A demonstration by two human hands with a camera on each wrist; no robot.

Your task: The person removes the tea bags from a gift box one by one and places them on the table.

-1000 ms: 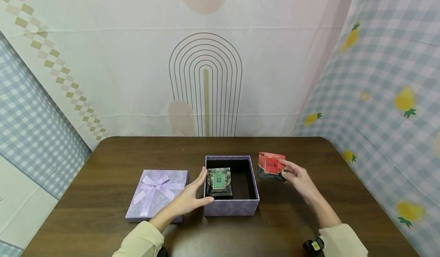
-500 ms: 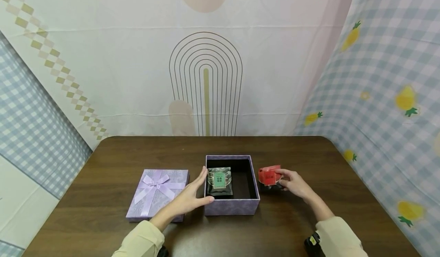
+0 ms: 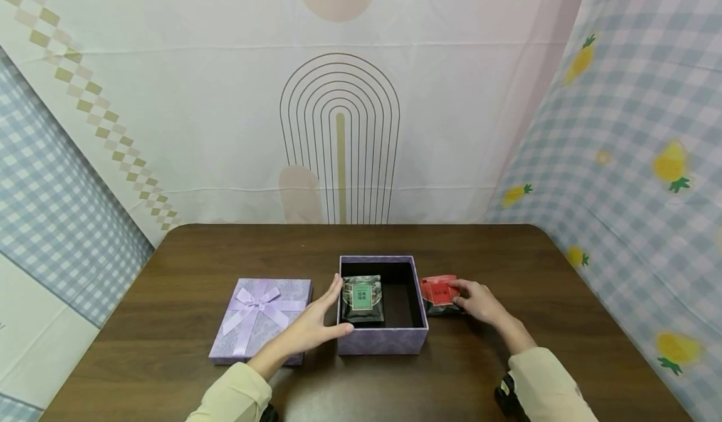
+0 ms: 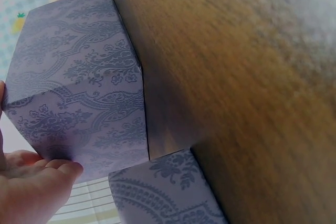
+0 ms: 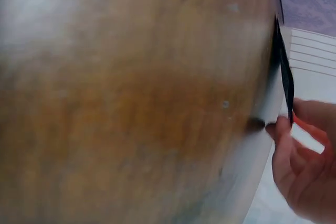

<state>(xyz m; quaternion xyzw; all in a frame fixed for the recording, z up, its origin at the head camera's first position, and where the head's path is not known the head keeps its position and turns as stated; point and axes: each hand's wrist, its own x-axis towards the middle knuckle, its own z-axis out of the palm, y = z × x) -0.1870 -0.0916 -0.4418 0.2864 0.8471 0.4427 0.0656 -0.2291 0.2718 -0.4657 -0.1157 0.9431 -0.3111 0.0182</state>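
Note:
A purple patterned box (image 3: 383,342) stands uncovered on the table, dark inside. In its left half lies a dark pouch with a green label (image 3: 362,298). My left hand (image 3: 308,327) rests against the box's left side, its fingers extended and the thumb near the front corner; the left wrist view shows its fingertips on the box wall (image 4: 79,114). Just right of the box, my right hand (image 3: 481,303) pinches the right edge of a red and black pouch (image 3: 437,291). The right wrist view shows that pouch edge-on as a thin dark strip (image 5: 286,77), low over the table.
Left of the box lies its purple lid (image 3: 259,318) with a lilac ribbon bow, partly behind my left forearm. Brown wood forms the table (image 3: 451,372). A printed cloth (image 3: 451,127) hangs behind it, and checked cloth (image 3: 620,209) hangs at the right.
My right hand has lowered the red pouch toward the table and shifted it slightly left, closer to the box. My left hand, the box and the green-labelled pouch have stayed in place.

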